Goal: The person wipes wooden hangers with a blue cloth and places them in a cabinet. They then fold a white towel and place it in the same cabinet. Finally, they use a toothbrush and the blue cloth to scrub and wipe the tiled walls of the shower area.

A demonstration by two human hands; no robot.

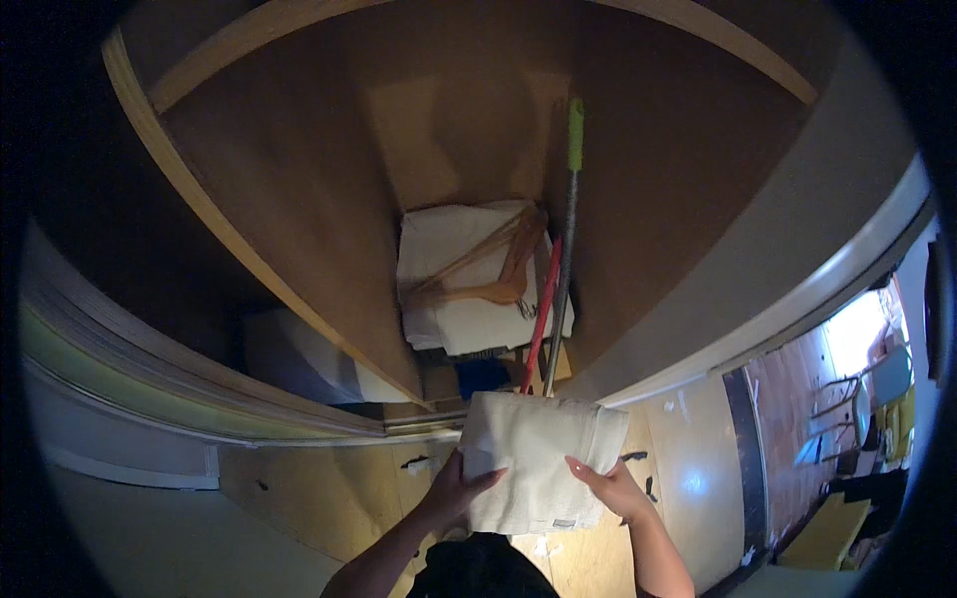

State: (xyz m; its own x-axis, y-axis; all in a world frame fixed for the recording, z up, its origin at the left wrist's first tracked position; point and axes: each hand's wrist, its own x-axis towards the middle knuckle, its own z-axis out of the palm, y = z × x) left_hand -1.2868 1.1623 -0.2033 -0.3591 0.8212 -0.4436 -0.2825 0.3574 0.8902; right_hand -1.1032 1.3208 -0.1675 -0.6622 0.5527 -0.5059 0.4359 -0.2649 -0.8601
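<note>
A folded white cloth (pixel 534 463), with a small tag near its lower edge, is held between both of my hands in front of the closet. My left hand (pixel 465 486) grips its left side, thumb on top. On the opposite side, my right hand (pixel 613 489) has its thumb over the cloth and the fingers hidden beneath. Inside the closet, beyond my hands, lies a stack of folded white fabric (pixel 463 247). Wooden clothes hangers (pixel 493 291) rest on top of that stack.
A metal pole with a green grip (pixel 574 142) and a red stick (pixel 544 314) lean at the closet's right. A wooden divider (pixel 254 254) separates a left compartment holding a white item (pixel 299 359). Dark blue fabric (pixel 482 377) sits low inside. A chair (pixel 860 404) stands far right.
</note>
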